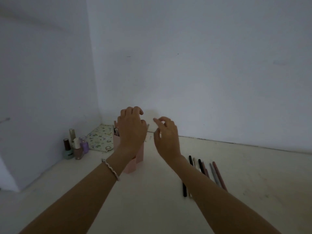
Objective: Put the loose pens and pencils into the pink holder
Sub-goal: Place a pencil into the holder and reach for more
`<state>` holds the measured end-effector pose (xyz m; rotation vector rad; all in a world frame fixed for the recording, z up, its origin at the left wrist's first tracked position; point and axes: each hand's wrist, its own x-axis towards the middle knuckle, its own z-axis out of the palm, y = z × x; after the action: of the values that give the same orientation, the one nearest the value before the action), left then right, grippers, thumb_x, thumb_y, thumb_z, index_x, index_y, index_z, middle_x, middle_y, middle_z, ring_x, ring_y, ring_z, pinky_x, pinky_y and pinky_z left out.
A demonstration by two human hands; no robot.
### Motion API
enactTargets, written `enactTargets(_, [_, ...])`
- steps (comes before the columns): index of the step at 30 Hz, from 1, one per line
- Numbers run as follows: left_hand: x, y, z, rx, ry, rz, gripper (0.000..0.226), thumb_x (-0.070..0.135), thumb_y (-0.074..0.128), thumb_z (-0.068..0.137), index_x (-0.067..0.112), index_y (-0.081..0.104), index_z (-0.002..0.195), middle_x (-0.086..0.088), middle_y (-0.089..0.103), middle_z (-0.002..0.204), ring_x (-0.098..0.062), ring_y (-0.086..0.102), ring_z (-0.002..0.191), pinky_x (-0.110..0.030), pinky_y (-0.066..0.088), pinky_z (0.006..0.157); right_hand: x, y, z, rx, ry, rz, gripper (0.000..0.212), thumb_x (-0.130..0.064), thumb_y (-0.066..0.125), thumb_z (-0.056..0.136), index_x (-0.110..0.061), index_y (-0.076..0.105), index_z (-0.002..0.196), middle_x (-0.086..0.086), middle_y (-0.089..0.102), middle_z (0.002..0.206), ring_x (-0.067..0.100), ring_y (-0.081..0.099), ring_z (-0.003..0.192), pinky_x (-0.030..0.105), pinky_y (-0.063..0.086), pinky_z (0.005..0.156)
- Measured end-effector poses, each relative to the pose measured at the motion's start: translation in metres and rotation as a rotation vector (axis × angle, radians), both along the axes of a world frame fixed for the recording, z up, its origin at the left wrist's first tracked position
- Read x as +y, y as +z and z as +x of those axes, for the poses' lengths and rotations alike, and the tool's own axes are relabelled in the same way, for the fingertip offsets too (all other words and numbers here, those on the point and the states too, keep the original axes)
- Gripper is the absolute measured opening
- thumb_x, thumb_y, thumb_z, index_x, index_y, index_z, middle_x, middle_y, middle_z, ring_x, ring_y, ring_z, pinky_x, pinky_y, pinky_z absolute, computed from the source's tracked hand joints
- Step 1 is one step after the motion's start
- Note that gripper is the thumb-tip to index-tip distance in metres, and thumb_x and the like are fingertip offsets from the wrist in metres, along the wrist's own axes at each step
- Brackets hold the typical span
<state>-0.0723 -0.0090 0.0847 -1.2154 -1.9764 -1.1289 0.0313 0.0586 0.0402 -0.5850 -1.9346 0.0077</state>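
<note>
Hands over pale desk. Left hand: fingers curled loosely, empty, covering the top of the tall pink plastic holder. Right hand: fingers spread and bent, holding nothing, just beside the holder. Loose black, white and pink pens and pencils: lying in a row behind the right fingers, near the wrist. Risk: left fingers could tip the narrow holder, scattering contents.

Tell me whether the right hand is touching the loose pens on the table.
Apart. In the head view the right hand is raised near the pink holder, fingers empty, while the pens lie on the table behind its forearm.
</note>
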Motion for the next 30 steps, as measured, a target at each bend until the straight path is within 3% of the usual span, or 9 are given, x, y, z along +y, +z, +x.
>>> enactTargets(3, [0.013, -0.01, 0.039, -0.019, -0.183, -0.076, 0.016, 0.006, 0.056, 0.079, 0.015, 0.054, 0.093, -0.001, 0.055, 0.092, -0.018, 0.052, 0.079, -0.031, 0.046, 0.067, 0.016, 0.013, 0.03, 0.081, -0.056, -0.062, 0.036, 0.009, 0.051, 0.082, -0.002, 0.065, 0.113, 0.012, 0.064, 0.112, 0.025, 0.059, 0.103, 0.038, 0.049, 0.089])
enactTargets(8, [0.05, -0.053, 0.097, -0.398, -0.287, -0.72, 0.023, 0.02, 0.058, 0.087, 0.01, 0.057, 0.108, -0.006, 0.063, 0.105, -0.021, 0.063, 0.093, -0.028, 0.05, 0.075, 0.036, 0.013, 0.076, 0.111, -0.089, -0.208, 0.031, 0.007, 0.05, 0.084, -0.007, 0.065, 0.106, 0.005, 0.064, 0.106, 0.019, 0.06, 0.094, 0.031, 0.051, 0.082])
enactTargets(12, [0.063, -0.084, 0.119, -0.446, -0.29, -0.898, 0.024, 0.018, 0.058, 0.091, 0.007, 0.055, 0.112, -0.009, 0.062, 0.113, -0.021, 0.062, 0.099, -0.025, 0.045, 0.071, 0.048, -0.001, 0.106, 0.064, -0.128, -0.287, 0.026, 0.003, 0.051, 0.084, -0.012, 0.066, 0.098, -0.001, 0.064, 0.1, 0.012, 0.057, 0.086, 0.021, 0.043, 0.073])
enactTargets(18, [0.061, -0.086, 0.119, -0.367, -0.221, -0.815, 0.03, 0.013, 0.057, 0.09, 0.006, 0.048, 0.118, -0.011, 0.06, 0.116, -0.025, 0.062, 0.102, -0.028, 0.048, 0.075, 0.052, -0.013, 0.122, -0.074, -0.141, -0.442, 0.019, -0.005, 0.049, 0.087, -0.012, 0.066, 0.095, -0.006, 0.061, 0.087, 0.009, 0.054, 0.076, 0.022, 0.043, 0.069])
enactTargets(21, [0.057, -0.07, 0.106, -0.351, -0.22, -0.677, 0.043, 0.013, 0.059, 0.087, 0.006, 0.043, 0.127, -0.014, 0.061, 0.116, -0.028, 0.062, 0.102, -0.034, 0.05, 0.077, 0.053, -0.015, 0.117, -0.401, -0.147, -0.607, 0.016, -0.019, 0.057, 0.084, -0.006, 0.066, 0.08, 0.004, 0.065, 0.076, 0.015, 0.057, 0.066, 0.026, 0.046, 0.062])
enactTargets(24, [0.052, -0.056, 0.092, -0.354, -0.231, -0.554, 0.045, 0.012, 0.058, 0.084, 0.009, 0.043, 0.126, -0.013, 0.061, 0.106, -0.029, 0.062, 0.091, -0.035, 0.049, 0.071, 0.051, -0.025, 0.109, -0.705, -0.204, -0.751, 0.033, -0.026, 0.064, 0.08, -0.01, 0.046, 0.058, 0.002, 0.045, 0.054, 0.014, 0.042, 0.048, 0.023, 0.036, 0.051])
enactTargets(26, [0.048, -0.051, 0.085, -0.364, -0.236, -0.528, 0.043, 0.011, 0.058, 0.083, 0.009, 0.044, 0.123, -0.012, 0.061, 0.1, -0.027, 0.061, 0.085, -0.037, 0.05, 0.068, 0.048, -0.032, 0.104, -0.78, -0.244, -0.769, 0.04, -0.029, 0.067, 0.078, -0.014, 0.037, 0.057, -0.002, 0.039, 0.053, 0.013, 0.036, 0.046, 0.021, 0.03, 0.048])
enactTargets(30, [0.04, -0.05, 0.073, -0.397, -0.234, -0.517, 0.045, 0.01, 0.059, 0.082, 0.011, 0.044, 0.125, -0.011, 0.061, 0.099, -0.026, 0.061, 0.085, -0.036, 0.052, 0.071, 0.039, -0.045, 0.094, -0.832, -0.304, -0.711, 0.039, -0.034, 0.07, 0.078, -0.016, 0.039, 0.064, -0.003, 0.044, 0.059, 0.011, 0.04, 0.05, 0.021, 0.031, 0.045])
